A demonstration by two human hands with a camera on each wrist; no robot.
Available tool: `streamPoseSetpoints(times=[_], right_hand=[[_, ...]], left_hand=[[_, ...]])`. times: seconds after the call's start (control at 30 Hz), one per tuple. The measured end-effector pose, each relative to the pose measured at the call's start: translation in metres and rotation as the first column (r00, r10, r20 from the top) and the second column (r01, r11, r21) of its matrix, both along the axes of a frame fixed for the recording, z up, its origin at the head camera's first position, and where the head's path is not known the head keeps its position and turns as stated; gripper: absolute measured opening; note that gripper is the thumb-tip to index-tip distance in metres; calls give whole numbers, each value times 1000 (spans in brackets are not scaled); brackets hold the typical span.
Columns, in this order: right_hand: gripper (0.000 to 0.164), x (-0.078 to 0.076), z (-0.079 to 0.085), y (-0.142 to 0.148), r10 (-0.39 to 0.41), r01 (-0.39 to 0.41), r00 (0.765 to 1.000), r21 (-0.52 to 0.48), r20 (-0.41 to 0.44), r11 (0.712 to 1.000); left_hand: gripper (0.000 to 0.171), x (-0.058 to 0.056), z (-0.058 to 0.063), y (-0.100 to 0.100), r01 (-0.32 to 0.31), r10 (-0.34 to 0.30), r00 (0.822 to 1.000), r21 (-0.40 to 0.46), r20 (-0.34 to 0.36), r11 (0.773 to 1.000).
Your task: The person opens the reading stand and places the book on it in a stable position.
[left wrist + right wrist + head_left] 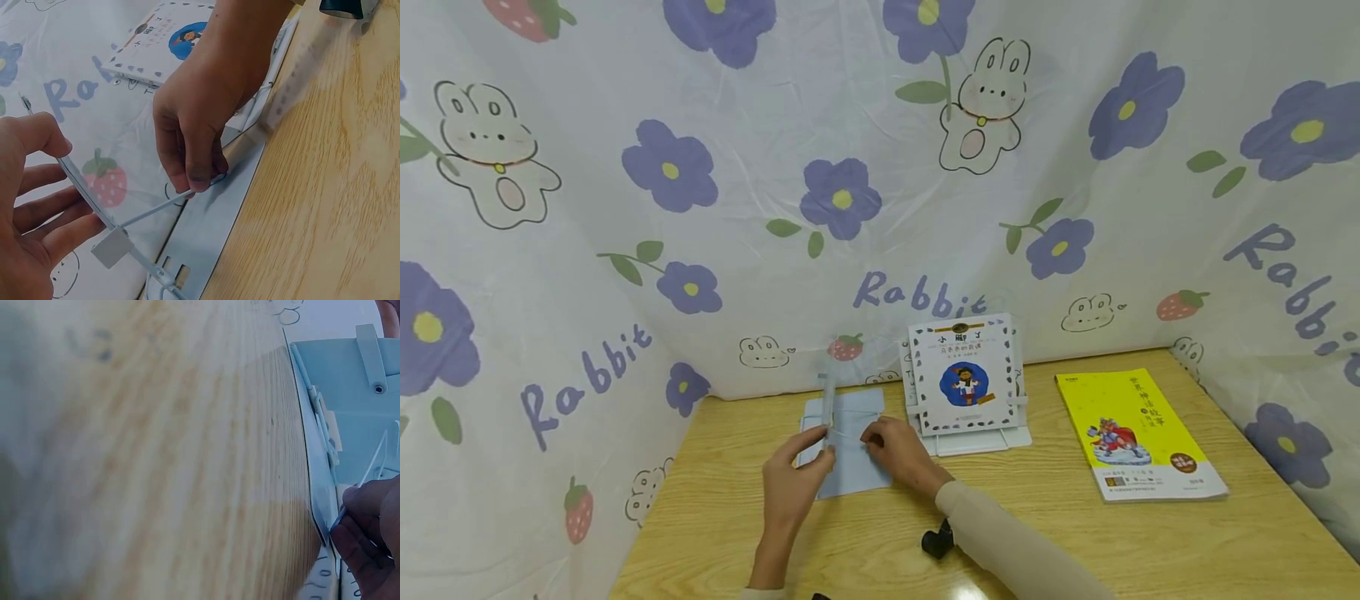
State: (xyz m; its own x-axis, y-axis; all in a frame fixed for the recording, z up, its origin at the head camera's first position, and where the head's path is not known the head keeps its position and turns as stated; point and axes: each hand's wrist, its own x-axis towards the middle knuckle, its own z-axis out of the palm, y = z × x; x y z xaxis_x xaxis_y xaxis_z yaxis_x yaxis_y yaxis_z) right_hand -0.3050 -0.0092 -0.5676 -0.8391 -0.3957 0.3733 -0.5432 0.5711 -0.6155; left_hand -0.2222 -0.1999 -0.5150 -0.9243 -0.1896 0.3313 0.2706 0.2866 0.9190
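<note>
A light blue metal book stand (853, 479) lies at the back left of the table, its flat base on the wood and its back panel (87, 194) raised, seen nearly edge-on. My left hand (793, 479) holds that panel, thumb on one side and fingers on the other. Over the base, my right hand (901, 450) pinches a thin wire support (156, 209) between thumb and fingertips. The wire runs to the panel near a small square bracket (112, 247). In the right wrist view, the fingers (359, 544) grip the wire beside the base's edge.
Right of the hands, a white picture book (928, 392) leans on another white stand (1018, 436). A yellow book (1138, 433) lies farther right. A small black object (937, 542) sits by the right sleeve. Patterned cloth (760, 308) hangs behind the table.
</note>
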Motion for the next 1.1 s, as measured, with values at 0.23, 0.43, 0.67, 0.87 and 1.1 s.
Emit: streamPoseSetpoints(times=[0.23, 0.43, 0.67, 0.87, 1.1], right_hand=[[8, 1, -1, 0, 1, 0, 1000, -24, 17, 1000], [8, 1, -2, 1, 4, -3, 1000, -48, 22, 999], [9, -1, -3, 5, 19, -16, 999, -95, 31, 995], [10, -3, -4, 7, 19, -12, 999, -138, 47, 990], [11, -3, -6, 9, 4, 11, 995, -155, 95, 988]], left_hand=[[34, -1, -1, 4, 4, -6, 1000, -79, -27, 997], [36, -1, -2, 5, 3, -5, 1000, -91, -24, 996], [36, -3, -5, 6, 10, -11, 1000, -67, -12, 998], [38, -3, -4, 6, 26, -26, 1000, -52, -2, 998], [41, -1, 4, -10, 189, -182, 975, -41, 126, 981]])
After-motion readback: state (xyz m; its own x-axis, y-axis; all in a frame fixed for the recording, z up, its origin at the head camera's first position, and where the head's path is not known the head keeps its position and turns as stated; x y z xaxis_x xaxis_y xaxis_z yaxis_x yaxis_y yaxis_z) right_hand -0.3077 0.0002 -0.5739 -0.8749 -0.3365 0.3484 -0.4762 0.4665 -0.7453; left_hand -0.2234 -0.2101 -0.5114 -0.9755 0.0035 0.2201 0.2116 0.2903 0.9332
